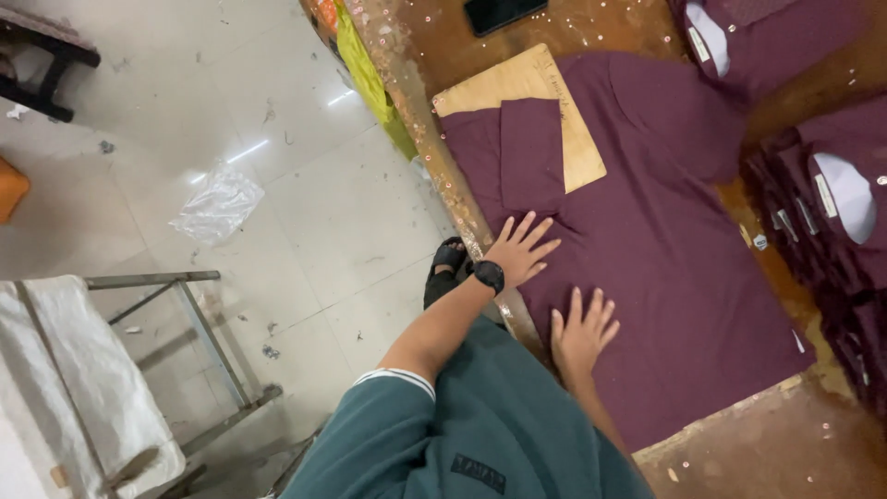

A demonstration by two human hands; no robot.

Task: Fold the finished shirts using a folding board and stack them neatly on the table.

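A maroon shirt [647, 222] lies spread flat on a brown worktable [776, 444]. A tan folding board [527, 83] rests on its upper part, and one maroon sleeve [531, 152] is folded over the board. My left hand [517, 251], with a black watch on the wrist, lies flat with fingers spread on the shirt just below the folded sleeve. My right hand [582, 328] presses flat on the shirt near the table's edge, a little apart from the left. Neither hand holds anything.
Folded maroon shirts with white collar inserts [845, 194] are stacked along the table's far side, another [739, 37] at the top. A dark phone [499, 11] lies on the table. On the tiled floor lie a clear plastic bag [217, 203] and a metal-framed stand with white cloth [83, 379].
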